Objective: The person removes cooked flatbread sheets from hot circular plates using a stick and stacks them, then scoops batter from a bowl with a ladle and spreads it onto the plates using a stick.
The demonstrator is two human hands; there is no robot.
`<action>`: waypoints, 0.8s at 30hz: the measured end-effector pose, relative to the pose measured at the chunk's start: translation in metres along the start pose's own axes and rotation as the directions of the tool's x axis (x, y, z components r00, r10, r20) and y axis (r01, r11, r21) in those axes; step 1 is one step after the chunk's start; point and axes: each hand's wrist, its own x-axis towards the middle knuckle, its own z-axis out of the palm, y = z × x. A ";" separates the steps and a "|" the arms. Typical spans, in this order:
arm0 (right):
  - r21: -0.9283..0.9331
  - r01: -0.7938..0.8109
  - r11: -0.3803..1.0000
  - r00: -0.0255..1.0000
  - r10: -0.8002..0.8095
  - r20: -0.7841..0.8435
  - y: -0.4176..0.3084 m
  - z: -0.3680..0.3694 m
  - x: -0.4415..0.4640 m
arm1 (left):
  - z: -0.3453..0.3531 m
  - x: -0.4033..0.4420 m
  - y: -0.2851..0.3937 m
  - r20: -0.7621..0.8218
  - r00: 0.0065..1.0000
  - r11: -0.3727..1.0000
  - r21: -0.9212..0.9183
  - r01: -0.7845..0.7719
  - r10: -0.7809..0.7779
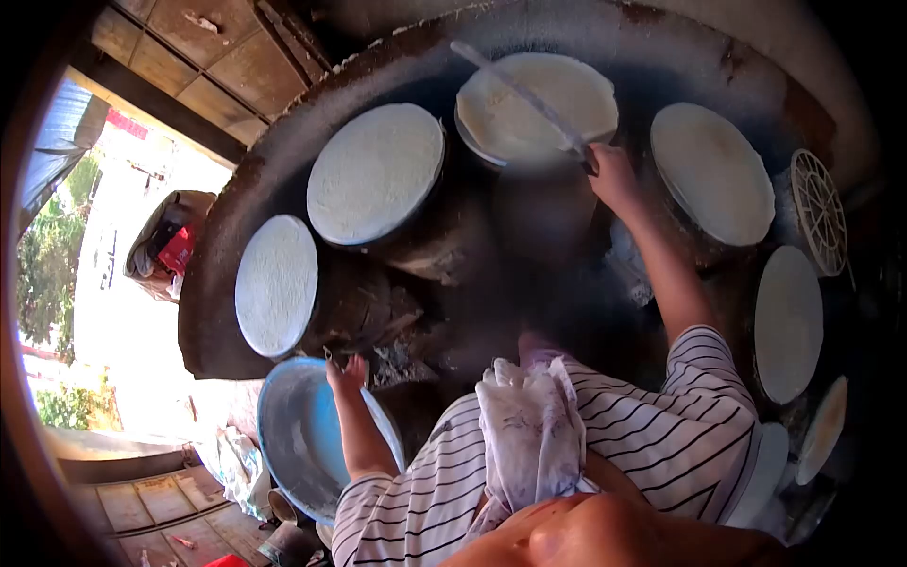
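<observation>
My right hand [612, 176] is closed on the end of a long flat stick [525, 94]. The stick slants across a round, pale flatbread [553, 74] on the back griddle, whose edge looks lifted and folded at the front. Closed fingers of my left hand [348, 376] are over the rim of a wide basin [326, 425], blue inside. A small thin tip shows at those fingers, but I cannot make out what it belongs to. Left of the back griddle is another batter-covered round [376, 175], and to its right a further one [713, 175].
More pale rounds lie along the curved counter [213, 283], one at the left [277, 286] and one at the right [789, 324]. A spoked round rack [819, 213] leans at the far right. Smoke hangs over the dark middle. A plastic bag [233, 468] lies beside the basin.
</observation>
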 end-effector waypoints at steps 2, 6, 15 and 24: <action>-0.276 0.343 0.898 0.836 -0.425 -0.346 0.011 -0.002 0.036 | 0.009 -0.041 -0.001 -0.177 0.982 0.996 0.039 0.079 -0.071; -0.188 0.372 0.909 0.918 -0.390 -0.074 0.061 0.019 0.098 | 0.070 -0.122 0.026 -0.330 0.654 0.710 0.517 -0.478 0.680; -0.061 0.449 0.891 0.893 -0.448 0.033 0.049 -0.042 0.172 | 0.450 -0.177 -0.084 0.938 0.118 0.019 0.118 -0.993 0.327; 0.065 0.571 0.818 0.815 -0.574 0.072 0.041 -0.093 0.268 | 0.632 -0.214 -0.155 0.934 -0.338 -0.251 -0.302 -0.920 0.116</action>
